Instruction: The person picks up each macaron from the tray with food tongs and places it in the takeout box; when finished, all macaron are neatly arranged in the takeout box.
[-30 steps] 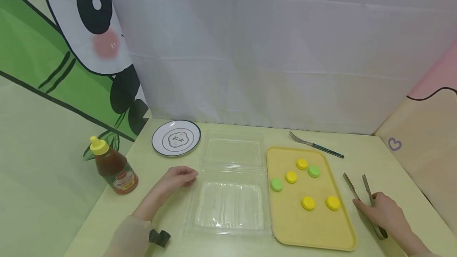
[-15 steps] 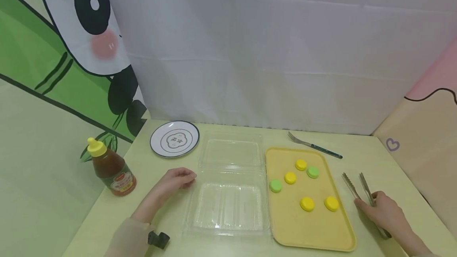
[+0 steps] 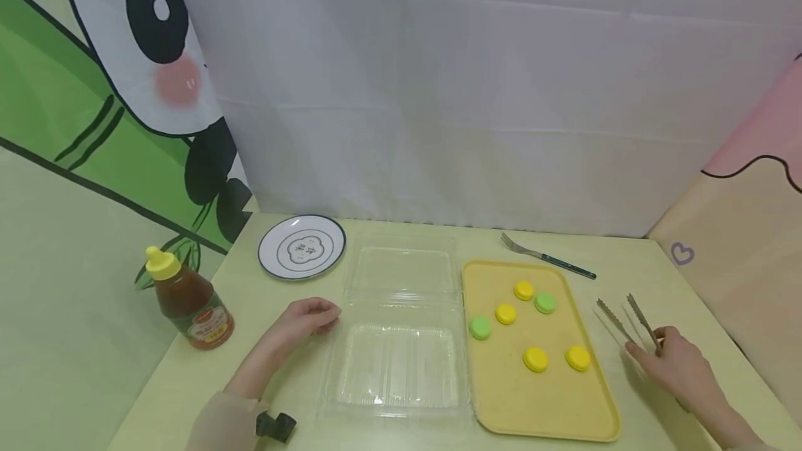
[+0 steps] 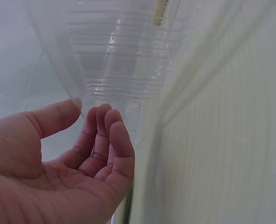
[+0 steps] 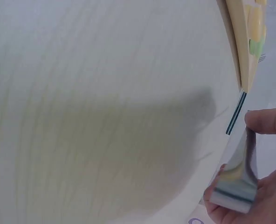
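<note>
My left hand is at the left edge of an open clear plastic clamshell container. In the left wrist view its thumb and curled fingers pinch the container's thin rim. At the right of the table my right hand grips metal tongs between thumb and fingers. The tongs' arms stand apart with nothing between their tips, and a shadow below shows them raised off the tabletop. Between the hands, a yellow tray bears several yellow macarons and two green macarons.
A fork with a dark green handle lies behind the tray. At the back left is a white plate with a dark rim. A sauce bottle with a yellow cap stands at the left edge. A white cloth hangs behind the table.
My right hand has lifted the tongs off the table, their tips rising a little. The left hand stays at the container's edge. The head view has shifted slightly.
</note>
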